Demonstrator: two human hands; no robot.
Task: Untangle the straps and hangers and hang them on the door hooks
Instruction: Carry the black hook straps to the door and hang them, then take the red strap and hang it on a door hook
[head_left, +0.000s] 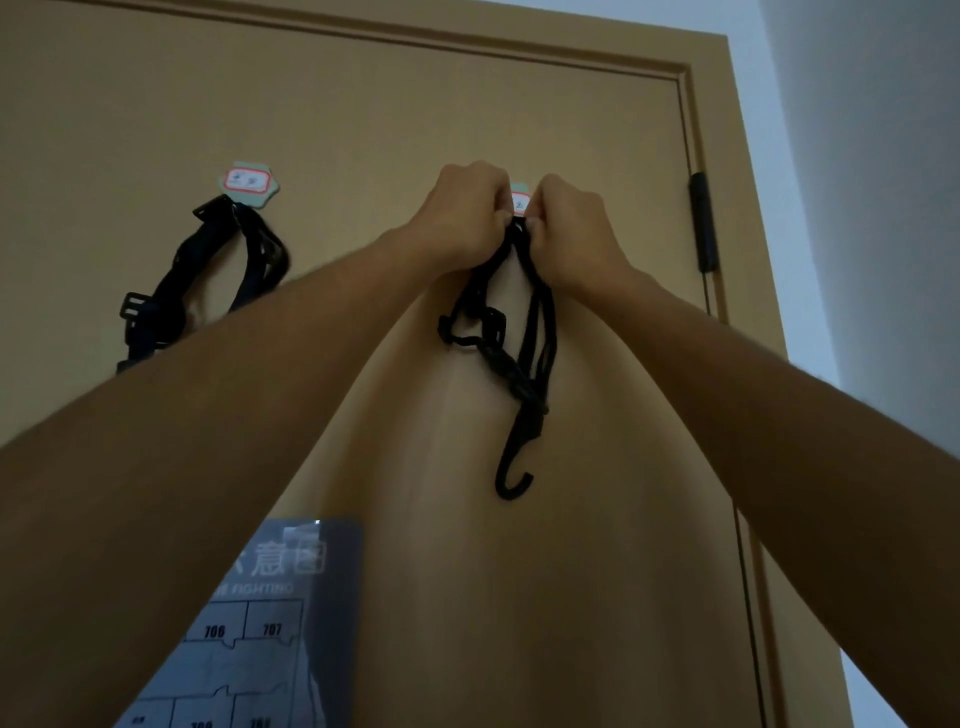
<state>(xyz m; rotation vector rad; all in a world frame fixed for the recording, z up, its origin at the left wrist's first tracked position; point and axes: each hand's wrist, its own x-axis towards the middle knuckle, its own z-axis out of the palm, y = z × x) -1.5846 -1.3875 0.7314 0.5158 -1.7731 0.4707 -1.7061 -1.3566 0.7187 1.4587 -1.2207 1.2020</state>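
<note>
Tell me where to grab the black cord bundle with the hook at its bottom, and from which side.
Grip the cord bundle at its top loop, where both hands pinch it now, one from each side. Everything else, including the plastic hook, dangles loose below.

Readable text on the door notice

The grey floor-plan notice (270, 623) shows "FIGHTING", room numbers "706" and "707", and the character "意"; hook labels stay illegible.
</note>
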